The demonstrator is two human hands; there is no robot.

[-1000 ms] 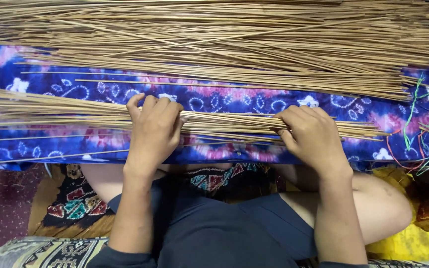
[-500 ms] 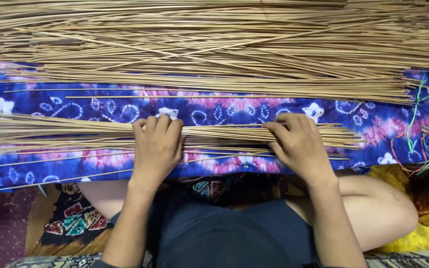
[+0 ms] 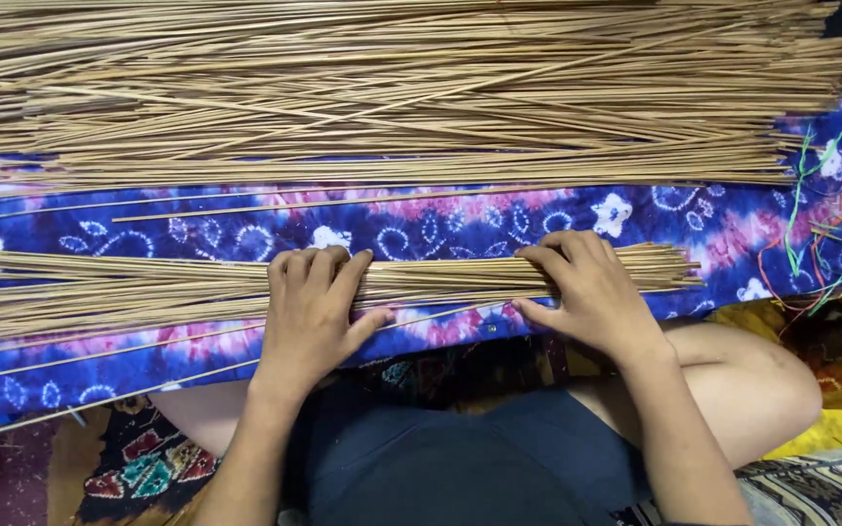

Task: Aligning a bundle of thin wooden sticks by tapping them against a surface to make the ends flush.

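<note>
We've got both hands flat on the small bundle (image 3: 440, 278) of thin sticks lying across the blue cloth (image 3: 421, 219). Left hand (image 3: 316, 307) and right hand (image 3: 587, 287) curl fingers over it, thumbs under, gripping. Big pile (image 3: 392, 93) sits beyond, coloured strings (image 3: 830, 224) off right.

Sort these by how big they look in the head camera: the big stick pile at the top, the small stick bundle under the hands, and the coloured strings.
1. big stick pile
2. small stick bundle
3. coloured strings

Single head view, steep downward, close over lap and sticks (image 3: 421, 97).
</note>
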